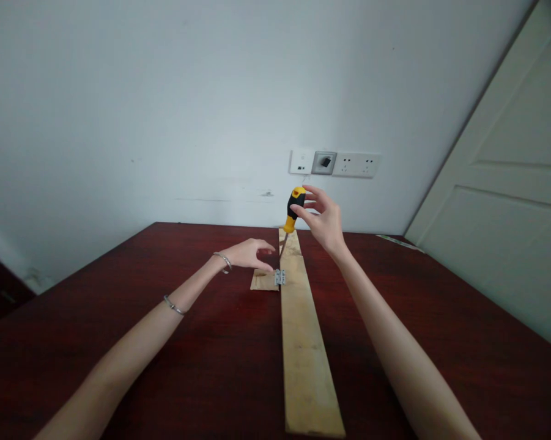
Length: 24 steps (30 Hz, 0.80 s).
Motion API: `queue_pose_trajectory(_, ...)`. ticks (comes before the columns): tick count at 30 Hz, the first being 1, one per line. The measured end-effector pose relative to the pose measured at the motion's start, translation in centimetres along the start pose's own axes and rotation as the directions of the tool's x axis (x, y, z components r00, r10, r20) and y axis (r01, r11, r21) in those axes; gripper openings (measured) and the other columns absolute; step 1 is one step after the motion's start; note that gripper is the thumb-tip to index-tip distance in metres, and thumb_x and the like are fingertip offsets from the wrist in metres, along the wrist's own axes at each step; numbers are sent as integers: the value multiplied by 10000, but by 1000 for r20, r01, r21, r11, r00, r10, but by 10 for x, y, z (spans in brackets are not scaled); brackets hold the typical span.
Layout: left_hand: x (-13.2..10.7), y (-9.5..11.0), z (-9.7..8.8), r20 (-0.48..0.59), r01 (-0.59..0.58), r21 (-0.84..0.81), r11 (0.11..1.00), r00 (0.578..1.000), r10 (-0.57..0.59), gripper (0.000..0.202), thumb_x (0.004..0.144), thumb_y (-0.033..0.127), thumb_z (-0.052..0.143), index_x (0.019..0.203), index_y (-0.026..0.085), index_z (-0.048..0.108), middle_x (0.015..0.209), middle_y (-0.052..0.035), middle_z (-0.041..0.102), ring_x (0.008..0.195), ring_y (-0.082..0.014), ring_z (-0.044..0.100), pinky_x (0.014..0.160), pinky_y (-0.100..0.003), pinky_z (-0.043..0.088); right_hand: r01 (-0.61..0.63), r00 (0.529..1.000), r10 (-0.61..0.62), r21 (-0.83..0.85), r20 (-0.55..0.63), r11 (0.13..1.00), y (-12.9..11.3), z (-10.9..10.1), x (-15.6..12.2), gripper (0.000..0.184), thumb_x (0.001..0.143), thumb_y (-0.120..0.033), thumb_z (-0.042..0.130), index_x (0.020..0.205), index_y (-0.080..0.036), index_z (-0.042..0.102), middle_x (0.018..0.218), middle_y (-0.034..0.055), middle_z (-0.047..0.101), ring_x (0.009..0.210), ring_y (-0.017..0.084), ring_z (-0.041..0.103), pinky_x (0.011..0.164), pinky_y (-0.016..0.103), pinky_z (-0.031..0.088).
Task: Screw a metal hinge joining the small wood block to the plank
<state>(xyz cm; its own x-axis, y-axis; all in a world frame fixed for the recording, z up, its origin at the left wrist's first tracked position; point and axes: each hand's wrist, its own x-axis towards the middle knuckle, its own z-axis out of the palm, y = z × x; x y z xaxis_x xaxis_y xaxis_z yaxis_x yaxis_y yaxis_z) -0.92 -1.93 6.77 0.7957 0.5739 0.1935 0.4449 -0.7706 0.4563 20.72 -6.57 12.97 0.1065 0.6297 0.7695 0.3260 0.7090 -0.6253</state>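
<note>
My right hand grips the yellow and black handle of a screwdriver, its fingers around the upper part. The shaft points down and slightly left, and its tip is close to a metal hinge; whether it touches anything I cannot tell. That hinge spans the edge between a long wooden board and a small wooden piece on its left. Just above the small piece, my left hand has thumb and fingers apart, with nothing visible between them. Two silver bracelets circle the left wrist and forearm.
Everything lies on a dark red wooden table that meets a white wall. Sockets and a black plug are on the wall behind the screwdriver. A pale panelled door stands at the right. A thin strip lies near the back right edge.
</note>
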Motion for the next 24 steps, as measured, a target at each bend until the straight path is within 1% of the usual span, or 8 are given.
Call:
queue_pose_trajectory(3,-1,-11,15,118,37,158,987,991,-56,690,637,524,763,1186,141,594,1123,-120,617,1005,-259,586,855,-314,438,3,1000,-3,5,14,1000,1,0,-1,498,719,-391,707,1174,-223,595,1065,74,663,812,171,640,669,299,562)
queue_pose_trajectory(5,-2,-15,24,167,49,212,976,982,-85,772,623,573,754,1233,142,561,1144,-127,588,1038,-275,560,863,-310,424,5,1000,-5,-5,17,1000,3,1,-1,502,718,-397,709,1175,-221,599,1071,76,666,813,173,642,678,304,564)
queue_pose_trajectory(7,-4,-16,30,186,62,230,971,977,-106,840,618,610,739,1280,141,521,1187,-137,552,1086,-285,527,878,-308,411,14,1000,-13,-11,12,1000,5,0,-3,504,719,-397,712,1176,-216,602,1076,77,668,815,176,644,703,316,564)
queue_pose_trajectory(10,-7,-17,34,191,93,257,962,971,-145,891,614,639,724,1310,134,488,1225,-147,514,1127,-294,487,893,-315,399,15,1000,-15,-11,12,1000,8,-1,-5,505,723,-399,710,1181,-215,603,1093,82,664,829,184,647,712,327,566)
queue_pose_trajectory(12,-8,-17,35,209,104,277,955,964,-165,888,611,639,724,1295,119,498,1196,-145,518,1108,-289,488,883,-314,402,13,1000,-13,-6,11,1000,10,-1,-7,508,729,-399,705,1189,-210,601,1107,90,659,855,195,648,701,325,569)
queue_pose_trajectory(14,-8,-17,36,227,107,292,950,958,-178,871,605,633,729,1264,103,522,1150,-139,526,1069,-283,498,857,-309,410,19,1000,-19,-6,-2,1000,11,0,-9,502,736,-396,700,1191,-207,601,1114,92,659,878,198,649,726,330,569)
queue_pose_trajectory(18,-8,-21,42,213,92,290,953,964,-158,846,603,628,732,1250,119,539,1088,-113,536,1020,-267,506,834,-293,405,16,999,-16,-15,-28,1000,14,5,-11,504,737,-401,698,1195,-215,603,1137,87,660,881,194,654,778,351,566)
queue_pose_trajectory(24,-8,-30,46,187,65,224,972,976,-109,734,609,578,759,1177,144,594,1041,-91,546,994,-254,500,832,-286,392,-11,1000,11,-16,3,1000,14,12,-16,524,739,-415,688,1218,-220,603,1162,95,655,900,205,646,701,329,574)
